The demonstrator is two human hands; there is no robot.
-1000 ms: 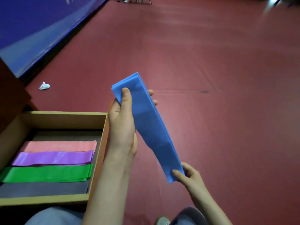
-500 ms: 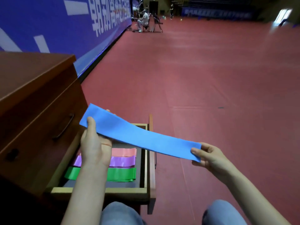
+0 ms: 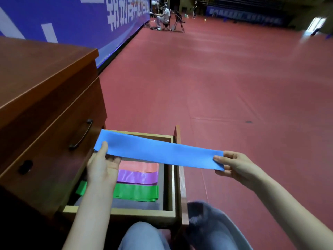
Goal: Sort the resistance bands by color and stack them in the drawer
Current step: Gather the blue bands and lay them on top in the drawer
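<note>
I pinch the blue band [image 3: 158, 153] taut between left hand [image 3: 102, 166] and right hand [image 3: 236, 165], centre frame; lowered crooked, it could overlap the pink band [image 3: 138, 166] in the drawer [image 3: 119, 211].

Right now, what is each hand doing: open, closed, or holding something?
Left hand: pinches one end of the blue band.
Right hand: pinches the other end.

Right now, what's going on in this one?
A person holds a blue band stretched flat between both hands, the left hand pinching one end and the right hand the other, over an open drawer. A pink band, a purple band and a green band lie side by side in it. The blue one is not in yet.
</note>
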